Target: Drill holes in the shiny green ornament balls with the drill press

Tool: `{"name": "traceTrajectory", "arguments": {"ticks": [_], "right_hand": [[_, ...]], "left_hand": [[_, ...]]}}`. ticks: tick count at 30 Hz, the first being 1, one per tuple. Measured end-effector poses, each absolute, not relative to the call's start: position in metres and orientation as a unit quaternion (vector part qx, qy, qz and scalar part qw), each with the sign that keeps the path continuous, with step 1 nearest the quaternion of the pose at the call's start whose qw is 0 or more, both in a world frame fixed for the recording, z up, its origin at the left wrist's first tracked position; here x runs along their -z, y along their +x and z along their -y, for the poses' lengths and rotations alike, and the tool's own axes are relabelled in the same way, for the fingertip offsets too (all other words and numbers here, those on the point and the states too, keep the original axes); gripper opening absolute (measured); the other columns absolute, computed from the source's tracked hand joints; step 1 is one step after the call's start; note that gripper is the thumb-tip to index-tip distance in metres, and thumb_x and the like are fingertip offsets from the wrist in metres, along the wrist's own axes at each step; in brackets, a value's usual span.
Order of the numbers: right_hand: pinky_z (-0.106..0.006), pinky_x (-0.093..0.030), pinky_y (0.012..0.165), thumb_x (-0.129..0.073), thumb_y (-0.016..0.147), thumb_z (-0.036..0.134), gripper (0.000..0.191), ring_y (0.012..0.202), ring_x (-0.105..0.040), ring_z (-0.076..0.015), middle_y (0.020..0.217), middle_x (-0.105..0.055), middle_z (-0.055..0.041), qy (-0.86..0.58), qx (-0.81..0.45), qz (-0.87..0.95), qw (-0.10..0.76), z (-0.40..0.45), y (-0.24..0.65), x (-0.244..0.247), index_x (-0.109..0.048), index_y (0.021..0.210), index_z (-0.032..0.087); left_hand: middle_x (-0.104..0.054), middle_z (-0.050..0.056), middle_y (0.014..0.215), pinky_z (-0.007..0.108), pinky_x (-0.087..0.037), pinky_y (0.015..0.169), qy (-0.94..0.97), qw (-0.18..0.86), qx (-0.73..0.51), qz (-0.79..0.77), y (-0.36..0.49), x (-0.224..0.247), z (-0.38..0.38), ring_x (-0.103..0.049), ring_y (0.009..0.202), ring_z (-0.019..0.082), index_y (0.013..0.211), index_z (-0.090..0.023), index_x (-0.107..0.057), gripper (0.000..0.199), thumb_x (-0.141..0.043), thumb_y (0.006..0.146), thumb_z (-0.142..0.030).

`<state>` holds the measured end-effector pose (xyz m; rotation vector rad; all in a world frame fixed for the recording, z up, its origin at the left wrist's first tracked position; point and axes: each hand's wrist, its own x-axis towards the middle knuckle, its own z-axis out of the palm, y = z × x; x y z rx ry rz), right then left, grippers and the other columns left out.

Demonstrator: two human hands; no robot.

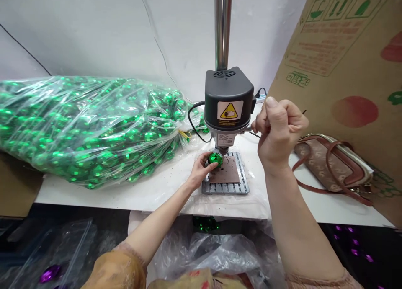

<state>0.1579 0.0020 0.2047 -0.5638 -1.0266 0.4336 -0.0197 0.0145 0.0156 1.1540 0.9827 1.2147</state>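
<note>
A shiny green faceted ball is pinched between the thumb and fingers of my left hand, just left of the chuck of a small black drill press. Beneath the chuck, a brown square plate with a dark hole lies on the slotted metal base. My right hand is closed round the feed handle at the right side of the drill head; only a short metal part of the handle shows.
On the left lies a large clear bag of green balls, tied with a yellow tie. A brown handbag and a large cardboard box stand on the right. Plastic film hangs below the table's front edge.
</note>
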Motion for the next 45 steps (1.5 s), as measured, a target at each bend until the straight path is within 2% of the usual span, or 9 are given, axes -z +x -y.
{"name": "traceTrajectory", "arguments": {"ticks": [3,9,13,17,24,36,45], "right_hand": [[-0.027,-0.027,0.043,-0.066,0.084,0.033,0.047,0.040,-0.033,-0.0057,0.042,-0.033,0.0080,-0.253,-0.211,0.477,0.815,-0.001,0.158,-0.205,-0.034,0.053,0.022],[-0.026,-0.029,0.044,-0.064,0.085,0.037,0.049,0.040,-0.033,-0.0049,0.042,-0.032,0.0085,-0.271,-0.204,0.480,0.809,-0.002,0.157,-0.205,-0.030,0.054,0.022],[-0.027,-0.027,0.044,-0.065,0.085,0.032,0.047,0.039,-0.032,-0.0056,0.041,-0.033,0.0083,-0.244,-0.210,0.479,0.816,-0.002,0.157,-0.204,-0.033,0.053,0.022],[-0.027,-0.028,0.044,-0.064,0.086,0.036,0.048,0.040,-0.032,-0.0060,0.042,-0.032,0.0078,-0.266,-0.200,0.483,0.810,-0.002,0.157,-0.204,-0.032,0.053,0.022],[-0.027,-0.028,0.043,-0.064,0.086,0.033,0.046,0.040,-0.032,-0.0058,0.043,-0.031,0.0081,-0.248,-0.208,0.486,0.812,-0.002,0.158,-0.204,-0.033,0.054,0.022],[-0.027,-0.031,0.045,-0.064,0.087,0.040,0.050,0.041,-0.032,-0.0056,0.043,-0.032,0.0076,-0.280,-0.178,0.496,0.803,0.001,0.159,-0.198,-0.032,0.053,0.021],[-0.025,-0.026,0.043,-0.064,0.087,0.028,0.049,0.039,-0.027,-0.0039,0.045,-0.024,0.0087,-0.191,-0.166,0.507,0.824,0.007,0.157,-0.175,-0.027,0.055,0.020]], "left_hand": [[-0.070,0.011,0.121,0.046,-0.046,0.108,0.517,0.555,-0.500,-0.417,-0.020,-0.014,-0.015,-0.064,0.118,0.028,0.121,-0.018,-0.064,0.062,-0.089,0.068,-0.040],[-0.069,0.010,0.122,0.046,-0.045,0.110,0.577,0.505,-0.482,-0.424,-0.019,-0.012,-0.015,-0.062,0.120,0.029,0.119,-0.019,-0.065,0.062,-0.091,0.065,-0.039],[-0.068,0.010,0.124,0.048,-0.040,0.115,0.616,0.479,-0.468,-0.415,-0.016,-0.011,-0.012,-0.058,0.127,0.031,0.119,-0.021,-0.064,0.062,-0.090,0.065,-0.038],[-0.066,0.011,0.126,0.049,-0.036,0.117,0.635,0.463,-0.465,-0.408,-0.010,-0.011,-0.005,-0.054,0.133,0.033,0.117,-0.021,-0.063,0.058,-0.089,0.068,-0.036],[-0.064,0.009,0.122,0.046,-0.047,0.106,0.632,0.459,-0.477,-0.403,0.004,-0.006,0.001,-0.061,0.119,0.029,0.118,-0.021,-0.054,0.054,-0.083,0.072,-0.030],[-0.062,0.008,0.123,0.043,-0.046,0.106,0.643,0.448,-0.456,-0.422,0.000,-0.002,-0.001,-0.060,0.119,0.027,0.120,-0.023,-0.055,0.052,-0.082,0.078,-0.040],[-0.062,0.008,0.120,0.042,-0.048,0.102,0.634,0.453,-0.469,-0.416,0.003,-0.005,0.002,-0.061,0.116,0.027,0.117,-0.021,-0.053,0.051,-0.082,0.077,-0.037]]}}
